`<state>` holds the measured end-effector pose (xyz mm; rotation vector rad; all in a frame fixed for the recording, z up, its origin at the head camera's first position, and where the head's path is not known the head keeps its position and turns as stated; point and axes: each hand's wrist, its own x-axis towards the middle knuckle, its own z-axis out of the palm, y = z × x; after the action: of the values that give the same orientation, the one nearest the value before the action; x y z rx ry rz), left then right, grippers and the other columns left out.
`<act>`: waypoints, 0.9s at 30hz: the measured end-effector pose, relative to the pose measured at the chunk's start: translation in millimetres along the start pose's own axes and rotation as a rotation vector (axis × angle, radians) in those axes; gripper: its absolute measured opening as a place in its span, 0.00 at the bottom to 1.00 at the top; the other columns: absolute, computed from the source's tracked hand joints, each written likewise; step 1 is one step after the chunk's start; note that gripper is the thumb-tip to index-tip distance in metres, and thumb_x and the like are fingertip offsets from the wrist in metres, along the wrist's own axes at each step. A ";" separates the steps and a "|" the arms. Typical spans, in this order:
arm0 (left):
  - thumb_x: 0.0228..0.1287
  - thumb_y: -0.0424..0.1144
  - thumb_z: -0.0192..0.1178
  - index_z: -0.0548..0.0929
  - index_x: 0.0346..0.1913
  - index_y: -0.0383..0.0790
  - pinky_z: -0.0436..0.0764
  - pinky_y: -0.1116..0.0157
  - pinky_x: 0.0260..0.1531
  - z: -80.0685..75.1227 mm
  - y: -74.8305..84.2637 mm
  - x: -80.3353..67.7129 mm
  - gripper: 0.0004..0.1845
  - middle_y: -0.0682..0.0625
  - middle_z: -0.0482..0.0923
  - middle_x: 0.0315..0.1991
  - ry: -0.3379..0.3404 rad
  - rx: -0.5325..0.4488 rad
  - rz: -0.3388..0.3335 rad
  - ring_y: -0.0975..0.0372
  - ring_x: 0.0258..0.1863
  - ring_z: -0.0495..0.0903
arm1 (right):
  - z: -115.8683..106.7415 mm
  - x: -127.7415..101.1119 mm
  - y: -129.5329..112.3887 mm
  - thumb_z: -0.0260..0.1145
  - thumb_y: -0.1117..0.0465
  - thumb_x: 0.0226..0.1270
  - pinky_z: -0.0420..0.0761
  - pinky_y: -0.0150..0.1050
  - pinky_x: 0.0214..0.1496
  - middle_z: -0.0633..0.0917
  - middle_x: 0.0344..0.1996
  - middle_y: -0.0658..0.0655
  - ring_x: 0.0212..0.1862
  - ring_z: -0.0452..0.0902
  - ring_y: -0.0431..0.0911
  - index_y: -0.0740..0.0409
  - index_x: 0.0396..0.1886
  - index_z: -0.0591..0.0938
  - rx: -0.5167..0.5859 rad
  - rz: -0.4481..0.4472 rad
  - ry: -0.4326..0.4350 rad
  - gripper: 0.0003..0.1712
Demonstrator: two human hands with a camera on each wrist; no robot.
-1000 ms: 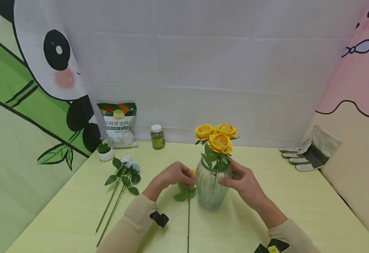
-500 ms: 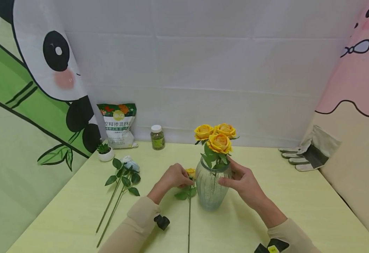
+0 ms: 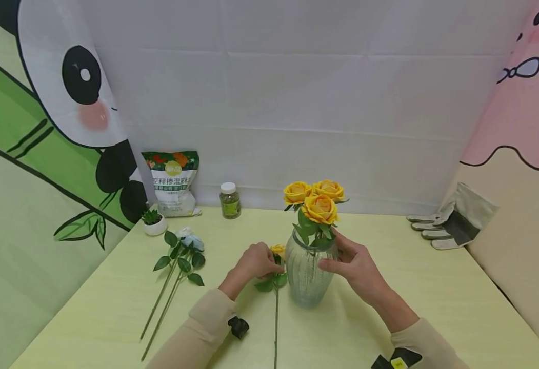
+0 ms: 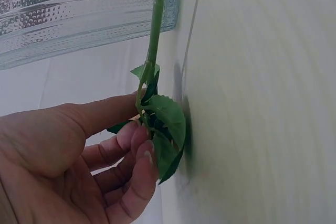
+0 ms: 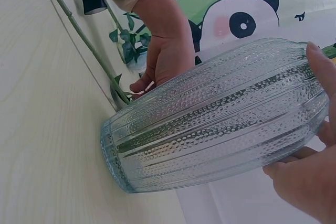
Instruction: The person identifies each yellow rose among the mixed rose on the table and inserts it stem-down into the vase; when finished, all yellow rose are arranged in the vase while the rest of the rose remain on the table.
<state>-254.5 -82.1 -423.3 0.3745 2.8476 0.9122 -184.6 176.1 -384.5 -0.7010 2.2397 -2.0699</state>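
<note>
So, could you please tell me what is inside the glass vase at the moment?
The glass vase holds three yellow roses with green leaves at its neck. Their stems show only faintly through the ribbed glass. The right hand covers part of the rim; whether there is water cannot be told.

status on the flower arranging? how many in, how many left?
Done: three yellow roses stand in the glass vase. In hand: the left hand pinches a fourth yellow rose near its leaves, its stem lying on the table; the right hand holds the vase near its rim. Left: that rose, plus the pale blue flower stems lying at the left.
</note>
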 end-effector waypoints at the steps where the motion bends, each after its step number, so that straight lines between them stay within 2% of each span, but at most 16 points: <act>1: 0.56 0.44 0.76 0.78 0.11 0.40 0.67 0.72 0.11 0.4 -0.8 0.0 0.23 0.56 0.70 0.09 0.001 -0.005 0.003 0.67 0.10 0.68 | 0.1 -0.1 0.1 0.73 0.64 0.64 0.70 0.34 0.67 0.66 0.74 0.55 0.74 0.60 0.50 0.56 0.79 0.58 0.003 0.000 -0.001 0.49; 6: 0.58 0.43 0.75 0.83 0.16 0.37 0.72 0.71 0.14 0.8 -6.9 2.4 0.19 0.53 0.75 0.12 -0.012 -0.064 0.003 0.66 0.13 0.71 | -0.1 -0.3 1.0 0.74 0.64 0.63 0.71 0.30 0.65 0.65 0.74 0.55 0.74 0.60 0.50 0.55 0.79 0.58 0.009 0.000 -0.002 0.49; 12: 0.61 0.39 0.72 0.88 0.21 0.36 0.80 0.69 0.18 -0.2 -19.9 8.4 0.13 0.52 0.80 0.16 -0.050 -0.197 0.004 0.64 0.15 0.78 | -0.8 0.0 1.1 0.74 0.63 0.63 0.71 0.29 0.65 0.65 0.75 0.55 0.74 0.60 0.50 0.55 0.79 0.58 0.004 0.010 0.003 0.49; 20: 0.59 0.31 0.70 0.88 0.29 0.30 0.86 0.66 0.24 -8.3 -31.7 12.9 0.05 0.48 0.83 0.19 -0.061 -0.405 -0.070 0.63 0.18 0.82 | -1.5 0.1 1.7 0.74 0.63 0.63 0.69 0.34 0.67 0.65 0.75 0.54 0.74 0.60 0.51 0.54 0.79 0.58 -0.005 0.012 0.000 0.49; 24: 0.58 0.30 0.70 0.88 0.31 0.29 0.86 0.66 0.26 -16.6 -38.6 13.9 0.04 0.48 0.83 0.20 -0.055 -0.482 -0.116 0.64 0.20 0.82 | -1.6 0.1 1.6 0.73 0.63 0.64 0.68 0.38 0.69 0.65 0.74 0.54 0.74 0.59 0.51 0.53 0.79 0.58 -0.010 0.008 -0.002 0.49; 27: 0.59 0.29 0.69 0.88 0.36 0.27 0.87 0.66 0.28 -25.2 -47.1 14.9 0.06 0.46 0.84 0.22 -0.047 -0.573 -0.150 0.64 0.20 0.83 | -1.4 -0.2 1.3 0.73 0.64 0.64 0.69 0.38 0.69 0.65 0.74 0.54 0.74 0.59 0.50 0.53 0.79 0.58 0.003 0.001 -0.011 0.49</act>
<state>-283.0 -129.1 -431.2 0.1092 2.3804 1.5809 -185.2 177.5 -385.7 -0.7091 2.2303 -2.0639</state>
